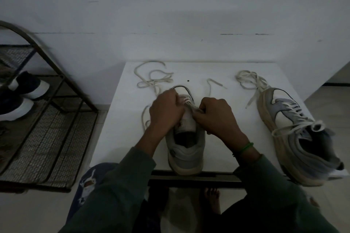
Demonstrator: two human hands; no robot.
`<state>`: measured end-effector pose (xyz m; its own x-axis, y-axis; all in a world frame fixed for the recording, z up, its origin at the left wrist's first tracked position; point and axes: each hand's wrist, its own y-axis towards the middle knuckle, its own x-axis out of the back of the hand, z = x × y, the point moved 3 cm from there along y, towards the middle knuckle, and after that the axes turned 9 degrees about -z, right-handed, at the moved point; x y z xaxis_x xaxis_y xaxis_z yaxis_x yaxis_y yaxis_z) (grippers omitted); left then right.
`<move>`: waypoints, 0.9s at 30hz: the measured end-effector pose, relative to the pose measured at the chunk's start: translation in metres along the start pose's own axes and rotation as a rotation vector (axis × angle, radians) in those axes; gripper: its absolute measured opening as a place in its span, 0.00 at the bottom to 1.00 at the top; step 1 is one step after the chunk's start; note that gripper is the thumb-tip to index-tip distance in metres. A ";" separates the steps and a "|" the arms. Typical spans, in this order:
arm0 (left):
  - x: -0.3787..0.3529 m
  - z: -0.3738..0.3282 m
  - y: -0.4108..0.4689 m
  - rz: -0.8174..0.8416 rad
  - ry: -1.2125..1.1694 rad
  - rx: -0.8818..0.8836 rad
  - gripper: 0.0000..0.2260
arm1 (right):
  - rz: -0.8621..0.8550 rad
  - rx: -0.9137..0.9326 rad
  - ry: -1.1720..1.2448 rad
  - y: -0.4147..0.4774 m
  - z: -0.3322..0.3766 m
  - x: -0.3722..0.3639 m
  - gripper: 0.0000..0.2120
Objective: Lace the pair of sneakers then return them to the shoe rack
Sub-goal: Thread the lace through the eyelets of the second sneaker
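Pinching the lace [193, 107], the right hand [216, 117] should draw it snug through each eyelet while the left hand [165, 112], seemingly curled round the grey sneaker [186, 152], steadies it.

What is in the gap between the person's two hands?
The head view shows the sneaker there: its tongue and strands of lace run between the left hand and right hand, which both appear to pinch it.

Left hand [166, 111], right hand [216, 117] cover sneaker's [186, 149] eyelets and lace [191, 105] grip; rack [47, 138] cut off left (shoes [28, 85] too); right sneaker [284, 119] heel blurred.
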<state>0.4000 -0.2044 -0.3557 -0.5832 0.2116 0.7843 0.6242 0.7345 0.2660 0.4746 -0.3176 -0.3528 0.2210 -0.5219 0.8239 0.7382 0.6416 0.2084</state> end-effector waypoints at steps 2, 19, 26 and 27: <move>0.010 0.022 0.012 -0.187 -0.143 0.187 0.02 | -0.018 -0.018 -0.017 0.000 -0.003 -0.001 0.13; -0.013 -0.005 -0.005 0.056 0.234 -0.202 0.10 | -0.006 0.020 -0.108 0.000 -0.001 -0.001 0.17; -0.009 -0.006 -0.002 0.129 0.143 -0.088 0.06 | 0.018 0.006 -0.083 -0.002 -0.003 -0.002 0.16; -0.007 0.006 0.005 0.093 0.038 -0.008 0.05 | 0.007 -0.013 -0.070 -0.001 -0.005 -0.002 0.14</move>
<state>0.4039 -0.1980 -0.3630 -0.5026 0.2542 0.8263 0.6790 0.7077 0.1953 0.4766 -0.3205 -0.3577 0.1812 -0.4761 0.8605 0.7453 0.6374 0.1957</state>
